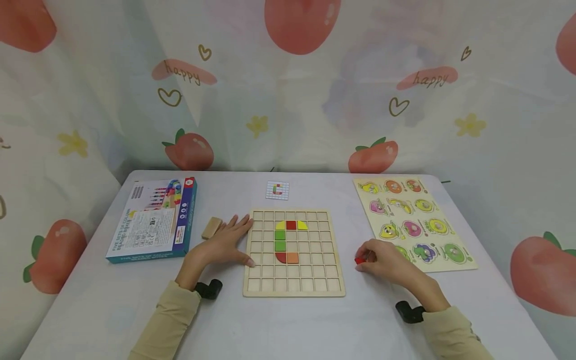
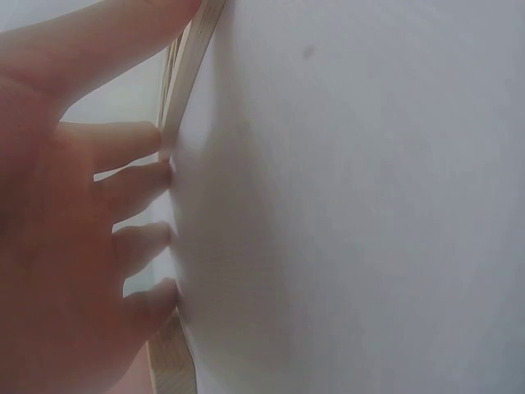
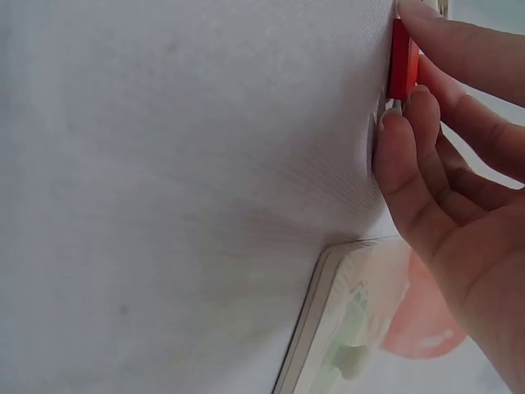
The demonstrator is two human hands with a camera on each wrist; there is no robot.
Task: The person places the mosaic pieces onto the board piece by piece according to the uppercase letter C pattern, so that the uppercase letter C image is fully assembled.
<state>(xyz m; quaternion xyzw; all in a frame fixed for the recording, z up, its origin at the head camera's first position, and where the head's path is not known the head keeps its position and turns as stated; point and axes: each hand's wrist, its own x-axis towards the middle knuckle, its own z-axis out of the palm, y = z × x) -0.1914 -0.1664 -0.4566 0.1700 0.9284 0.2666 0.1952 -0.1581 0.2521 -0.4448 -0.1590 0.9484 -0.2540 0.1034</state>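
Between the thumb and fingers of my right hand is a small red block, pinched just above the table right of the board. My left hand lies with fingers spread, its thumb and fingertips at the left edge of the wooden grid board. Set in the board's cells are a red square, two yellow curved pieces, two green squares, a red curved piece and an orange square. Behind the board lies a small card printed with a similar coloured pattern.
A wooden block lies beside the left fingers. Farther left is a boxed bead toy. A fruit puzzle board lies at the right, close to the right hand. A patterned curtain hangs behind the table.
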